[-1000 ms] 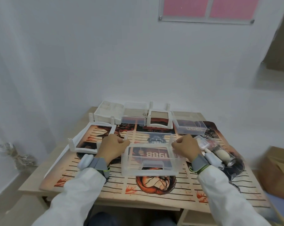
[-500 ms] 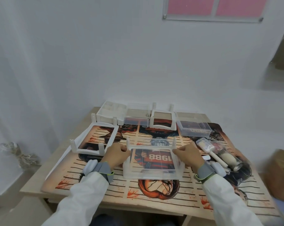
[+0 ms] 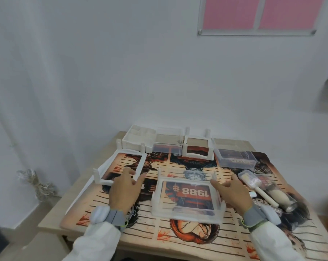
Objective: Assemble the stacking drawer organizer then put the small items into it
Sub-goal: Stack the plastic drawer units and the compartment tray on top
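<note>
Hands, left (image 3: 124, 189) and right (image 3: 232, 193), seemingly open, flank clear drawer (image 3: 187, 199).

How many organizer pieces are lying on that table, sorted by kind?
White frames with corner posts: 3
Clear drawers: 3
White divided tray: 1
Total: 7

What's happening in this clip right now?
A person sits at a table assembling a drawer organizer. A clear drawer in a white frame rests on the printed mat between both hands; the left hand and right hand are open beside it, not gripping. More frames and drawers wait behind, unstacked.
</note>
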`<action>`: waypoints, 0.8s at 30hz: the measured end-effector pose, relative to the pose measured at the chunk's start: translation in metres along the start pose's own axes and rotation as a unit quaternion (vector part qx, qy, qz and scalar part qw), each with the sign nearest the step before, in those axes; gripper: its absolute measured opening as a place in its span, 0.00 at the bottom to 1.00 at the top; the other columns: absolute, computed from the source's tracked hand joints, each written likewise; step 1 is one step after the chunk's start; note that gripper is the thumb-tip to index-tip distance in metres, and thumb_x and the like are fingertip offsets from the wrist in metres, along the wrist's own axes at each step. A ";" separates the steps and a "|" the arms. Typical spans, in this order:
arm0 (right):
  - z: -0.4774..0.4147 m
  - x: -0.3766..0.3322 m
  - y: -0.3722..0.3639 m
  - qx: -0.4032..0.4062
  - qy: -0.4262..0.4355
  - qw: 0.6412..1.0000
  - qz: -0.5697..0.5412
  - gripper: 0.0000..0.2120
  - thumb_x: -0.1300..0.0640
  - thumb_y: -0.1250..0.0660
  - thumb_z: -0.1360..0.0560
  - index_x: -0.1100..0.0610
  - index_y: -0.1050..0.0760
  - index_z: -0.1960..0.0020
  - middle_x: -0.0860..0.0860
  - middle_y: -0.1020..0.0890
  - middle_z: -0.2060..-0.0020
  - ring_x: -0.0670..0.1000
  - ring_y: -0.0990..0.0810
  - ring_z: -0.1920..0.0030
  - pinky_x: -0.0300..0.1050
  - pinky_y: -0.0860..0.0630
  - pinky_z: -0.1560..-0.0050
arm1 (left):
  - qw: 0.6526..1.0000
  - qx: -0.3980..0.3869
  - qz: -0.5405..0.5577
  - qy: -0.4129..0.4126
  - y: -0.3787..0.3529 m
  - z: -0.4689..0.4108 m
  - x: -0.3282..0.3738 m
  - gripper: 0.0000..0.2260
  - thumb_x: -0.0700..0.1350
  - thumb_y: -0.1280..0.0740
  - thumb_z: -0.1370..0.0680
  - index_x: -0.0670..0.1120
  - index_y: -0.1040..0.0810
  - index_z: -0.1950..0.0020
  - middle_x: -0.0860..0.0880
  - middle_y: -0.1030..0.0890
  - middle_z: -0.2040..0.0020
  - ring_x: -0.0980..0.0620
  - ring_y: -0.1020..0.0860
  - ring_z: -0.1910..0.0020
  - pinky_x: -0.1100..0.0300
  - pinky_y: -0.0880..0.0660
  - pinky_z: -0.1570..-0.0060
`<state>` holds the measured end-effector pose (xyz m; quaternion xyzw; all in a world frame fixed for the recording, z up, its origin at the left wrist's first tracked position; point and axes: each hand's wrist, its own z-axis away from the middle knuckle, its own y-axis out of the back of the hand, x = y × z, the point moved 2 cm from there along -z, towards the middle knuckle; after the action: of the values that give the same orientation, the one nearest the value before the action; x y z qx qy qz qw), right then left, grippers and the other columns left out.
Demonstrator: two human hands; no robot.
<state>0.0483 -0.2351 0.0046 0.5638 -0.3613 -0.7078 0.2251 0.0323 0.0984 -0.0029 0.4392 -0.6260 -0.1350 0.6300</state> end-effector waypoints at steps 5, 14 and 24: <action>0.010 -0.009 0.007 0.121 0.022 0.992 0.016 0.28 0.38 0.36 0.21 0.60 0.25 0.33 0.58 0.17 0.40 0.57 0.18 0.44 0.53 0.22 0.44 | 0.989 0.020 -0.144 0.030 0.003 -0.019 -0.025 0.21 0.65 0.34 0.23 0.47 0.27 0.46 0.48 0.19 0.53 0.47 0.19 0.55 0.55 0.23 0.59; 0.037 -0.037 0.015 0.181 0.170 0.966 -0.070 0.16 0.46 0.35 0.19 0.56 0.21 0.37 0.51 0.15 0.45 0.50 0.18 0.45 0.56 0.20 0.41 | 0.996 0.064 0.006 -0.066 0.045 -0.012 -0.006 0.09 0.46 0.33 0.19 0.47 0.25 0.59 0.49 0.18 0.65 0.55 0.18 0.68 0.54 0.17 0.63; 0.009 -0.053 0.048 -0.113 0.059 0.829 -0.544 0.25 0.42 0.39 0.18 0.59 0.28 0.29 0.58 0.16 0.40 0.60 0.14 0.45 0.58 0.16 0.46 | 0.960 -0.079 0.062 -0.262 0.087 0.023 0.051 0.05 0.45 0.33 0.21 0.51 0.22 0.57 0.50 0.19 0.61 0.54 0.20 0.70 0.57 0.20 0.70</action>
<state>0.0489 -0.2249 0.0764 0.6800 0.1007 -0.7173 -0.1135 -0.0125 0.1028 0.0901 0.2975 -0.7826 -0.2549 0.4839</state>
